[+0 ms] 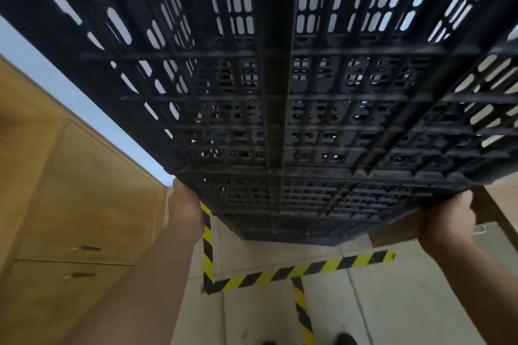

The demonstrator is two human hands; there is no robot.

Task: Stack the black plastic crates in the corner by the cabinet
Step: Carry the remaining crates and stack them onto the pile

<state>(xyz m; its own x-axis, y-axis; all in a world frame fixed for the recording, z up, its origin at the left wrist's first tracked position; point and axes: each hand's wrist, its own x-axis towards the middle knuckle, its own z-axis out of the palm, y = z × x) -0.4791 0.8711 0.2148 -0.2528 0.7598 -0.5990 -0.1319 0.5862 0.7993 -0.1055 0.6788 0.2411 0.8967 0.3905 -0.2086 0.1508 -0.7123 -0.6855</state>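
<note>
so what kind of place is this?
Probably a storeroom or workshop: black-and-yellow hazard tape marks the tiled floor, a wooden cabinet stands left, and both hands lift a black plastic crate.

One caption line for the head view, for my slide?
Both hands, left and right, hold up a black crate.

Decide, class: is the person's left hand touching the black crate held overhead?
Touching. The head view shows the left hand gripping the near lower edge of the black crate, with no gap between them; the right hand grips the same edge.
</note>
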